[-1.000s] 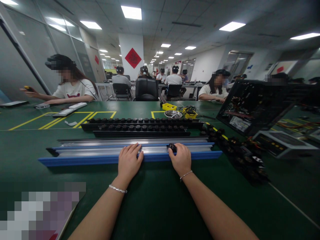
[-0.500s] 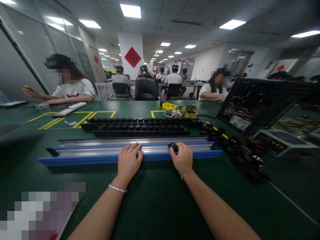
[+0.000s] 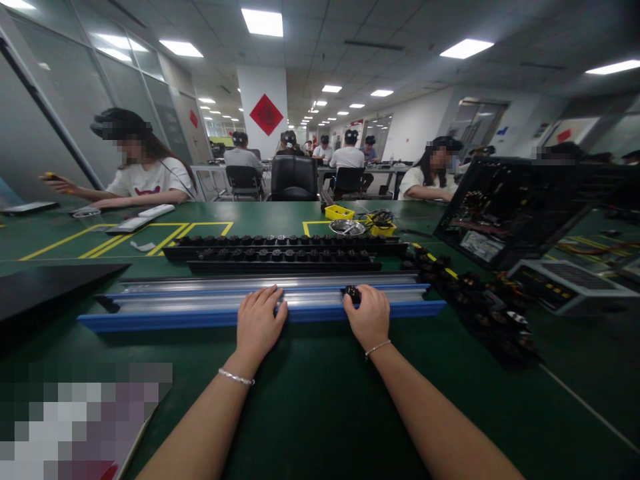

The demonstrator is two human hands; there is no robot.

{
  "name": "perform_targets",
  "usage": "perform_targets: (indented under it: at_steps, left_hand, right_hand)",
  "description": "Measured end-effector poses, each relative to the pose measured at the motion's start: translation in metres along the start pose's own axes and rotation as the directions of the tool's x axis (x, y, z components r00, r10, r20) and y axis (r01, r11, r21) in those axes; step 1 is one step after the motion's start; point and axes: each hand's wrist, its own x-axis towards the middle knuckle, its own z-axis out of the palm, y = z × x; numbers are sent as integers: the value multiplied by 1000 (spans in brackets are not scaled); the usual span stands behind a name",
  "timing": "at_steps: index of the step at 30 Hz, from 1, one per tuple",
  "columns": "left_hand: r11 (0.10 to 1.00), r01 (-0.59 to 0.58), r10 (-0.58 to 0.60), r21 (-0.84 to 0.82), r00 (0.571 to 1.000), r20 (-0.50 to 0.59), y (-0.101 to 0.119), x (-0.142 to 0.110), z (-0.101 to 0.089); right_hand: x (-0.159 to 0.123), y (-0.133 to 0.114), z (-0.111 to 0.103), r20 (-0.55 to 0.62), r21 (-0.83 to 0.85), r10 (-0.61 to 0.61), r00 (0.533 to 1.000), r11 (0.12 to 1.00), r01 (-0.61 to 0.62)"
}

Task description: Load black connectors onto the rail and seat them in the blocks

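Note:
A long metal rail with blue sides [image 3: 310, 313] lies crosswise on the table before me. My left hand [image 3: 260, 321] is over its middle, fingers laid across the silver channel and thumb along the near side, holding it. Farther right, my right hand [image 3: 369, 313] grips a small black part [image 3: 351, 293] with gold-coloured marks, sitting in the channel. The fingers hide some of this part. Just behind the blue rail is another metal rail with dark edges [image 3: 165, 283].
Two black strips with rows of round black pieces [image 3: 280, 255] lie beyond the rails. Many loose black parts [image 3: 480, 300] are heaped at right, near an open computer case [image 3: 505, 213] and a grey box [image 3: 565, 283]. A black panel [image 3: 50, 293] is at left. Co-workers sit around.
My right hand has slid slightly right along the channel with the small black part. My left hand has stayed in place. At the left edge, a black panel has come further into view.

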Motion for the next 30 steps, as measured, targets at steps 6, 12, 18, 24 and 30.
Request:
perform_targets:
  at_steps: [6,12,18,24,30]
  left_hand:
    - [1000,-6,6,27,1000,9,0,0,0]
    - [1000,2,-2,24,1000,3,0,0,1]
    - [1000,4,-4,24,1000,5,-1,0,1]
    - [1000,-4,4,14,1000,-8,0,0,0]
    - [1000,2,-2,21,1000,2,0,0,0]
  right_hand:
    - [0,4,2,-54,-25,17,998,1000,-18]
    - [2,10,3,-75,-29,8,997,1000,-10]
    - [3,14,2,-76,-41,30,997,999,-33]
    - [4,18,1,-102,-49,42,994,998,-47]
    - [5,22,-1,-98,-70,61,993,995,-68]
